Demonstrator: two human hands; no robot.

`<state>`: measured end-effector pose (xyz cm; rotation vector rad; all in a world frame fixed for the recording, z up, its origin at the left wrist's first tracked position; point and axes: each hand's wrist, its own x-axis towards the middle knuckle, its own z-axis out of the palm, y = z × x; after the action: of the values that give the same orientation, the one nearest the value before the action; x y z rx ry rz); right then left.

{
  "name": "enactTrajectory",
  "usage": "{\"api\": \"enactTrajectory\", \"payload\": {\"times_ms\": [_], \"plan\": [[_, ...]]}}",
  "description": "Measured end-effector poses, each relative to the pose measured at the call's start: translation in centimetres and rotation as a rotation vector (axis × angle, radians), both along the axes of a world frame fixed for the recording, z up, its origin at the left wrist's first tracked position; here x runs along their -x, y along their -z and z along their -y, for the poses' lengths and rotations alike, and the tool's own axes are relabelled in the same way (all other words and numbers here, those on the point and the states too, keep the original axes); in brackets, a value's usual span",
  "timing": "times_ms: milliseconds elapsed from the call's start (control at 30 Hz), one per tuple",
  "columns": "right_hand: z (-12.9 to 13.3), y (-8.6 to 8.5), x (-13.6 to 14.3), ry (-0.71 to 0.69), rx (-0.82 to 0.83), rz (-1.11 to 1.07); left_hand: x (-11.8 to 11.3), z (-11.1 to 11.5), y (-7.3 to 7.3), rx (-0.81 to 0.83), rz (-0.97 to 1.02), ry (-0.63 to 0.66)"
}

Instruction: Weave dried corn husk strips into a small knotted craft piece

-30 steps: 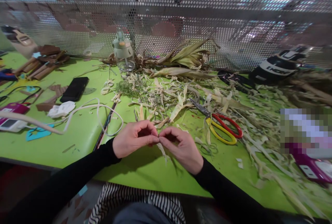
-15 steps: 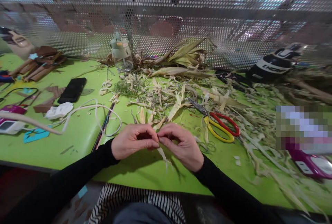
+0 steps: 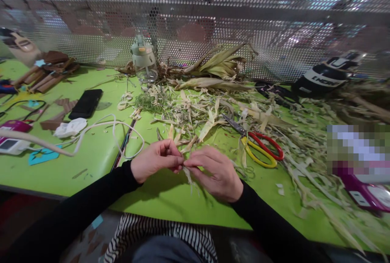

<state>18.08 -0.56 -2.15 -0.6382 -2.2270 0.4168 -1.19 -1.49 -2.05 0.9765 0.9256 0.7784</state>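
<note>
Near the front edge of the green table (image 3: 100,145), my left hand (image 3: 158,159) and my right hand (image 3: 215,173) meet at the fingertips. Both pinch a small pale husk strip (image 3: 188,175), whose frayed end hangs down between them. Its upper part is hidden by my fingers. Just beyond my hands lie larger husk pieces (image 3: 210,124) and a heap of shredded husk (image 3: 189,106). Scissors (image 3: 260,149) with red and yellow handles rest right of my right hand, their blades pointing away to the left.
A clear bottle (image 3: 144,62) and dried husks (image 3: 222,66) stand or lie by the perforated metal screen (image 3: 183,15). At left are a black phone (image 3: 85,104) and a white cable (image 3: 113,133); at right, a dark bottle (image 3: 324,75) and a magenta device (image 3: 365,192).
My right hand has turned, its fingers now lying more over the strip. My left fingertips have shifted slightly, and the strip's hanging end has moved a little left. The view has shifted slightly.
</note>
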Motion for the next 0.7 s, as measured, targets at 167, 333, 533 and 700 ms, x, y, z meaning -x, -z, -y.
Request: {"api": "enactTrajectory", "payload": {"times_ms": [167, 333, 533, 700], "plan": [[0.0, -0.5, 0.1, 0.089, 0.23, 0.018, -0.1, 0.2, -0.5, -0.173, -0.123, -0.056], [-0.2, -0.2, 0.5, 0.068, 0.496, 0.082, -0.1, 1.0, -0.4, -0.672, -0.491, -0.048], [-0.3, 0.9, 0.5, 0.008, 0.83, -0.045, 0.0, 1.5, 0.9, -1.319, -0.857, -0.133], [-0.2, 1.2, 0.6, -0.009, 0.827, -0.124, 0.1, 1.6, 1.0, -1.339, -0.91, -0.123]]}}
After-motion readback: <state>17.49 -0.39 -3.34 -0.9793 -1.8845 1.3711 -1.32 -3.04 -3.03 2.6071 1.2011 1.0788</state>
